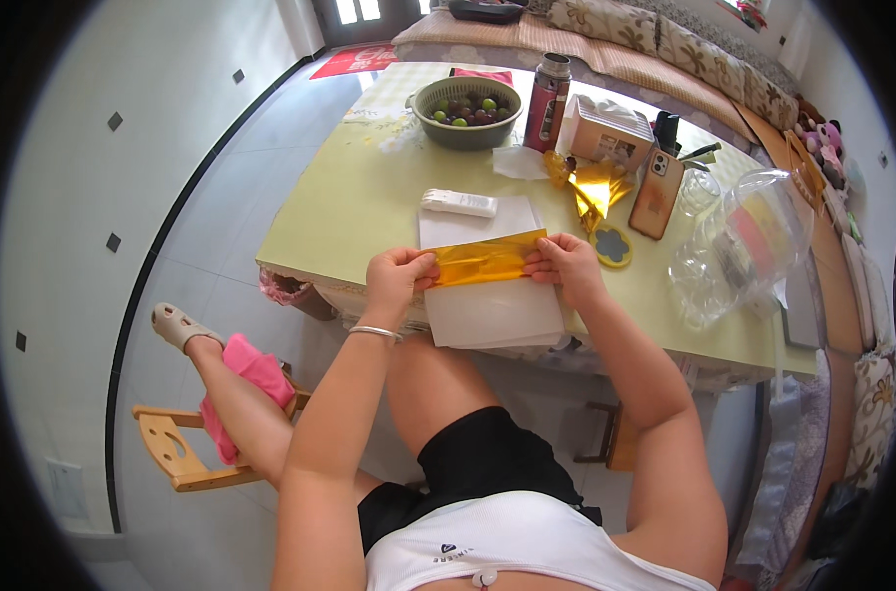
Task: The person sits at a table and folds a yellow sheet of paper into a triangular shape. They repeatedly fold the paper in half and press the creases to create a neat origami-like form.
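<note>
Gold foil [485,260], a long narrow strip, stretches across the centre of the frame between both hands. Its left end is pinched by the left hand [397,278], thumb on top and fingers curled beneath; its right end is gripped the same way by the right hand [564,264]. The strip runs nearly level, tilting slightly up toward the right, and hangs just above a sheet of white paper [492,295] that lies at the near edge of the pale yellow-green table [369,187].

Just above the paper sits a small white oblong object [459,203]. In the upper middle of the frame stands a green bowl [466,111] of green and dark round fruit, with a red and silver flask [546,101] upright to its right. Beside the flask is a white and tan box [608,133] with dark printed patches on its side. A phone in an orange case [656,193] lies right of centre, next to crumpled gold foil pieces [594,184] and a small round dark disc with a yellow rim [613,245]. A clear plastic bag [748,246] showing red and yellow contents sits at the right.

The held strip is shiny, amber-gold, creased lengthwise and wrinkled, catching bright highlights along its upper edge.
</note>
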The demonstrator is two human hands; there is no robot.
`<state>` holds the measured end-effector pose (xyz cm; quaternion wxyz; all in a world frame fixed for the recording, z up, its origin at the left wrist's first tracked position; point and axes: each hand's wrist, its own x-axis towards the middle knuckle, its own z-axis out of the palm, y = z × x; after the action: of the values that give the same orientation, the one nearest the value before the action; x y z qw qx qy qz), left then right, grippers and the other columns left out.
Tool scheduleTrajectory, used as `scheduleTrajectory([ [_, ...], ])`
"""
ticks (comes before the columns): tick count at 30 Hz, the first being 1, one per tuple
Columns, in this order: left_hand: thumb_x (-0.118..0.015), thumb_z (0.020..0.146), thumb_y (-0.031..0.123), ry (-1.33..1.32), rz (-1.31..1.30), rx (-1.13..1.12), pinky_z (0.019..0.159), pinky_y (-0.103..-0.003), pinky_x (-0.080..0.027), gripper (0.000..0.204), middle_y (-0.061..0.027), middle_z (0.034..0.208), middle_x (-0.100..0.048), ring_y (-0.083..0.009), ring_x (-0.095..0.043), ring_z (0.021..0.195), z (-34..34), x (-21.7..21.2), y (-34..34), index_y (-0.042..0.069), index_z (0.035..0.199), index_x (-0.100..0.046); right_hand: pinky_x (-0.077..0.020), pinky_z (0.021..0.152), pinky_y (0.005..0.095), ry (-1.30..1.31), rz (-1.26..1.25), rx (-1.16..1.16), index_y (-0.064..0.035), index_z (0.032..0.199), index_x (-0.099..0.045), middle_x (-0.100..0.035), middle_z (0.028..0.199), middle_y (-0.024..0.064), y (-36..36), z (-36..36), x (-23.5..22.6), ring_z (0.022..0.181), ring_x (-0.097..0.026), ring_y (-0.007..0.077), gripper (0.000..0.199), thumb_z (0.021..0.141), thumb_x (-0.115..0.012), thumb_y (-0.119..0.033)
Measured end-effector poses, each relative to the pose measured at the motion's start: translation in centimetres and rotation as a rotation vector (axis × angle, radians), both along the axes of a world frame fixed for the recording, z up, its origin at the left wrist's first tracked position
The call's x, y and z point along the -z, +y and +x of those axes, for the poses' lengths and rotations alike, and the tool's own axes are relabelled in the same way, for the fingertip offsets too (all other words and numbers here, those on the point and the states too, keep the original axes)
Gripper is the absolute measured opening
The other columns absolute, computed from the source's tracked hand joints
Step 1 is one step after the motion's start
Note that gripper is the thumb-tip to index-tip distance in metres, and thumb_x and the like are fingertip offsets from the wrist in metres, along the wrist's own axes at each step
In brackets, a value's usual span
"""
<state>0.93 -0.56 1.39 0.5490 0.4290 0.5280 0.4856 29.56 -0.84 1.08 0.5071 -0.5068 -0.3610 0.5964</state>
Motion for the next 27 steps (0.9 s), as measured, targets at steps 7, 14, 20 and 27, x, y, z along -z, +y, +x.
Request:
scheduleTrajectory([
  [7, -0.076, 0.09, 0.011, 0.15, 0.069, -0.015, 0.061, -0.023, -0.056, 0.015, -0.0056, 0.078, -0.071, -0.0115, -0.066, 0.066, -0.2, 0.9, -0.3, -0.001, 0.083, -0.07, -0.0569, 0.053, 0.0273, -0.18, -0.047, -0.055, 0.0001, 0.093, -0.064, -0.07, 0.076, 0.0117, -0.2, 0.8, -0.4, 0.06, -0.07, 0.018, 0.018, 0.098, -0.067, -0.017],
  [14, -0.082, 0.08, 0.019, 0.669, 0.153, -0.026, 0.056, -0.035, -0.049, 0.027, -0.0122, 0.067, -0.067, -0.0186, -0.06, 0.055, -0.3, 0.9, -0.5, -0.001, 0.067, -0.069, -0.0536, 0.048, 0.0254, -0.424, -0.025, -0.052, 0.0008, 0.088, -0.064, -0.068, 0.07, 0.0086, -1.0, 1.4, -1.0, 0.055, -0.066, 0.0138, 0.017, 0.096, -0.068, -0.014],
  [20, -0.083, 0.077, 0.017, 0.86, 0.35, -0.067, 0.062, -0.036, -0.051, 0.022, -0.0138, 0.079, -0.068, -0.022, -0.064, 0.067, -0.7, 2.3, -0.4, -0.001, 0.074, -0.07, -0.0534, 0.048, 0.0245, -0.432, 0.004, -0.054, 0.0006, 0.088, -0.064, -0.068, 0.071, 0.0069, -1.3, 1.2, -0.9, 0.055, -0.066, 0.0118, 0.017, 0.095, -0.069, -0.014],
  [27, -0.076, 0.076, 0.008, 1.098, 0.904, -0.11, 0.091, -0.04, -0.054, 0.036, -0.0146, 0.112, -0.069, -0.0282, -0.068, 0.095, 0.6, 0.7, -1.1, 0.003, 0.111, -0.068, -0.0515, 0.048, 0.0239, -0.472, 0.083, -0.04, 0.0015, 0.088, -0.063, -0.067, 0.07, 0.0055, -1.4, 1.2, -0.1, 0.055, -0.063, 0.0099, 0.017, 0.094, -0.07, -0.013],
])
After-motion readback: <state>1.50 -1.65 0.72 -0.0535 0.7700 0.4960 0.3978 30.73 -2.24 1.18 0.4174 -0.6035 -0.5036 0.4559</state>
